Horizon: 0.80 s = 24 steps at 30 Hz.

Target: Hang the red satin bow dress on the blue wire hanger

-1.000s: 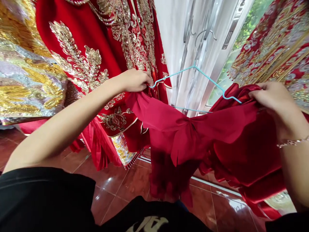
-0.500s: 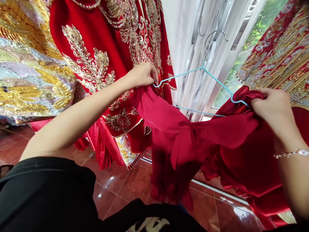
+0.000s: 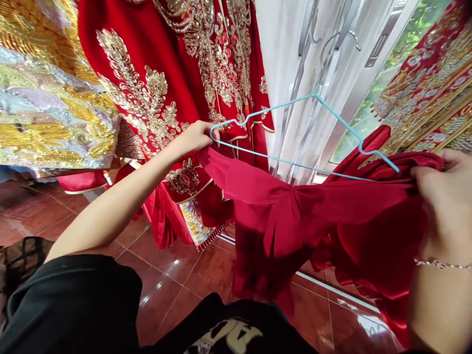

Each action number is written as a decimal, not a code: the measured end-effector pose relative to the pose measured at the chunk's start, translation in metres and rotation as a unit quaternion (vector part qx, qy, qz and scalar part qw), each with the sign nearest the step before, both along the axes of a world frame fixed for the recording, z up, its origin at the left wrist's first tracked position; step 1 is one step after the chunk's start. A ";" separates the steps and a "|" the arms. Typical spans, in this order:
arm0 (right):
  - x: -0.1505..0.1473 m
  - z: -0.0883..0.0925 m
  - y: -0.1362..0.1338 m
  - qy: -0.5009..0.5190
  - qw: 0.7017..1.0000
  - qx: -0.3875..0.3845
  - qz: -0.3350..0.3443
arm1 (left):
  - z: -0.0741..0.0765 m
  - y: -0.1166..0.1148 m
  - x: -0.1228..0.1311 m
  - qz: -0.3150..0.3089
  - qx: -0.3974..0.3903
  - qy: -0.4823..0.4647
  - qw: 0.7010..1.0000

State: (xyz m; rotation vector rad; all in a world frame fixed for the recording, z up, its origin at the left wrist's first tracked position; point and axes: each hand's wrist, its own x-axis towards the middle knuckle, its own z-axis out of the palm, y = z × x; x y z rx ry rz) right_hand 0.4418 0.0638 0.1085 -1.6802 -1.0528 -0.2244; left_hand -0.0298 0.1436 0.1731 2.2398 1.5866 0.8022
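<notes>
A crimson dress [image 3: 258, 182] with a bow-like knot at its middle is stretched between my hands. My left hand [image 3: 195, 137] is closed on its left top edge, right at the rounded left end of a light blue wire hanger [image 3: 285, 102]. My right hand [image 3: 440, 184], wearing a bracelet, grips the bunched right side of the dress. The hanger's right end shows just above the fabric, apart from my right fingers. Its silver hook points up in front of the door handles; whether it rests on them I cannot tell.
A red jacket with gold embroidery [image 3: 177, 78] hangs behind my left hand. Sequined gold and silver cloth [image 3: 47, 113] is at far left, a beaded garment [image 3: 435, 78] at upper right. Beyond the hanger are a white door with metal handles [image 3: 313, 29] and red floor tiles [image 3: 162, 275].
My right hand has moved right, pulling the dress wider and away from the hanger's right end. My left hand has shifted left and down, and the hanger's left end now shows uncovered.
</notes>
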 end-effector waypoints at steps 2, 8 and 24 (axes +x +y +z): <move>0.003 -0.013 0.004 0.061 0.998 0.020 0.011 | -0.014 -0.004 -0.004 -0.005 -0.014 -0.011 1.000; -0.027 -0.065 -0.022 0.235 0.965 0.117 0.016 | -0.088 -0.042 -0.006 -0.041 -0.006 -0.034 0.999; -0.108 -0.086 -0.101 0.053 0.987 0.138 -0.059 | -0.218 -0.061 0.018 -0.073 -0.191 0.108 0.973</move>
